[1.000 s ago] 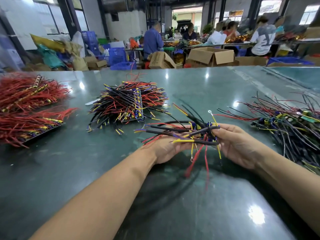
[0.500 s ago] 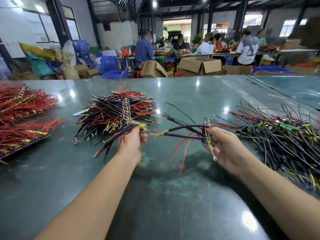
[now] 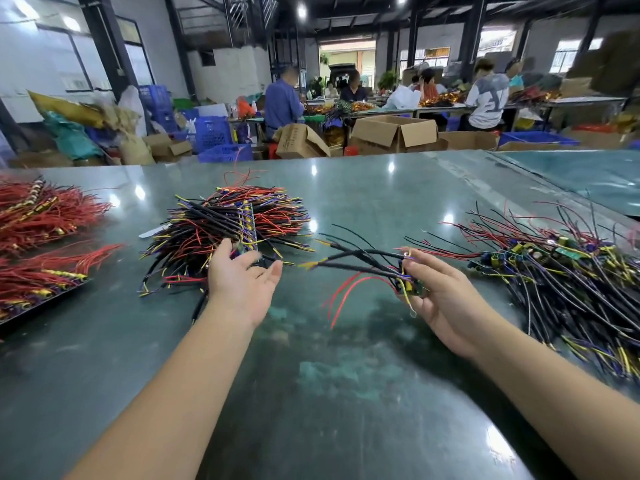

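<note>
My right hand (image 3: pixel 440 289) pinches a small green circuit board (image 3: pixel 410 289) whose black, red and yellow-tipped wires (image 3: pixel 356 265) stick out to the left above the table. My left hand (image 3: pixel 242 282) hovers with straight fingers and an upturned palm, holding nothing, at the near edge of the stacked pile of wired boards (image 3: pixel 225 230). On the right lies a loose heap of wired boards (image 3: pixel 568 271).
The green glossy table (image 3: pixel 311 375) stretches ahead. Red wire bundles (image 3: pixel 41 216) on a dark tray (image 3: pixel 45 299) sit at the far left. Cardboard boxes (image 3: pixel 394 133), blue crates (image 3: pixel 211 133) and several people at benches are beyond the table's far edge.
Both hands held the wired boards together a second ago. The left hand carried one to the stacked pile, let go, and now hovers open. The right hand still holds its board.
</note>
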Action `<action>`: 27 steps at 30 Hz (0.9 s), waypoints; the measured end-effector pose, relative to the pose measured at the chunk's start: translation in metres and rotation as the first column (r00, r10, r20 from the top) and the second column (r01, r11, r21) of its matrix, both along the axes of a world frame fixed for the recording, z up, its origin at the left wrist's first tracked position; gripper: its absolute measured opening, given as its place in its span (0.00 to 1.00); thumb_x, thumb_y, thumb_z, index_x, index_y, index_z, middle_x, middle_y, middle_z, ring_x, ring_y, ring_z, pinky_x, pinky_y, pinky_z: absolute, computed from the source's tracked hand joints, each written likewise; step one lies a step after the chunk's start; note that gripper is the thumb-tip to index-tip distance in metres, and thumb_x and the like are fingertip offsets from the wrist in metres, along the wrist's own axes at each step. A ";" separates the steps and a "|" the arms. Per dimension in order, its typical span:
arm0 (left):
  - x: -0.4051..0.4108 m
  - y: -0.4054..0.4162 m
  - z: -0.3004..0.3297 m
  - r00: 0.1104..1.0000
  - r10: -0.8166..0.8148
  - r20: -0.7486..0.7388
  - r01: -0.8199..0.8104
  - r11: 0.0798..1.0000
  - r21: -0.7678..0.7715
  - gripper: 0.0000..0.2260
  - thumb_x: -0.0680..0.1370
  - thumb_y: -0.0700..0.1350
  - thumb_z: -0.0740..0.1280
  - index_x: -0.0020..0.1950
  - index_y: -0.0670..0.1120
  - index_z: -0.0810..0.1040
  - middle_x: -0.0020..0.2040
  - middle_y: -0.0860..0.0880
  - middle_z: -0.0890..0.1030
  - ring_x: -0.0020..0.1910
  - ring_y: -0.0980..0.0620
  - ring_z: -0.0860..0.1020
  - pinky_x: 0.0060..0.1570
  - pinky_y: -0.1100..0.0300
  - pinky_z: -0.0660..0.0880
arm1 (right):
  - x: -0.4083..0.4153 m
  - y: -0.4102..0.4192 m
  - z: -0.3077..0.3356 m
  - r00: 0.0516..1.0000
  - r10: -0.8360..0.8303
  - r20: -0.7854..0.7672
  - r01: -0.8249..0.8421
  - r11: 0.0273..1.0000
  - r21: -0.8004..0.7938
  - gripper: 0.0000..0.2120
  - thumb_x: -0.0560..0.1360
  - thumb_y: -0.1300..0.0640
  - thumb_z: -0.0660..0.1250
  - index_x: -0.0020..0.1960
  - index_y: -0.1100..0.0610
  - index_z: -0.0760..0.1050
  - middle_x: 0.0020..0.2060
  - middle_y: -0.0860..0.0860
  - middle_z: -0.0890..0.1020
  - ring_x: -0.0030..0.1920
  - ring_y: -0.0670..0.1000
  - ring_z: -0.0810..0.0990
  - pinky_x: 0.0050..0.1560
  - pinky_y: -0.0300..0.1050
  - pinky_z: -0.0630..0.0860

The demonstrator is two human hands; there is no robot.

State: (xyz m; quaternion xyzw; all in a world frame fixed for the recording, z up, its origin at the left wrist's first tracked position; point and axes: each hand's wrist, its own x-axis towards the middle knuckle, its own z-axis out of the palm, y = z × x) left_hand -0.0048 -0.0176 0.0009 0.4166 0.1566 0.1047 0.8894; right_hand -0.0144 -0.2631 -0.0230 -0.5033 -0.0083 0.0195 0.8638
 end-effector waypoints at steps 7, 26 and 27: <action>-0.012 -0.029 0.003 0.986 0.030 0.161 -0.091 0.917 0.388 0.14 0.80 0.50 0.59 0.42 0.47 0.81 0.43 0.51 0.84 0.37 0.57 0.78 0.32 0.67 0.71 | -0.004 0.004 0.008 0.999 -0.015 -0.047 0.025 0.977 0.213 0.05 0.73 0.64 0.66 0.42 0.61 0.80 0.33 0.52 0.83 0.34 0.45 0.83 0.35 0.37 0.80; -0.027 -0.059 -0.023 0.791 -0.596 0.140 0.512 0.769 0.382 0.09 0.69 0.43 0.69 0.47 0.42 0.82 0.46 0.44 0.85 0.41 0.50 0.84 0.40 0.63 0.79 | -0.024 0.028 -0.002 0.860 0.273 0.431 0.001 0.844 -0.536 0.26 0.72 0.74 0.62 0.61 0.48 0.75 0.60 0.46 0.80 0.64 0.44 0.75 0.66 0.41 0.68; -0.027 -0.058 -0.023 0.795 -0.590 0.143 0.505 0.774 0.383 0.09 0.70 0.43 0.69 0.48 0.42 0.82 0.45 0.44 0.85 0.40 0.50 0.84 0.38 0.63 0.79 | -0.024 0.029 -0.001 0.869 0.248 0.428 0.009 0.857 -0.515 0.28 0.72 0.76 0.60 0.62 0.48 0.74 0.60 0.46 0.80 0.63 0.44 0.75 0.65 0.39 0.69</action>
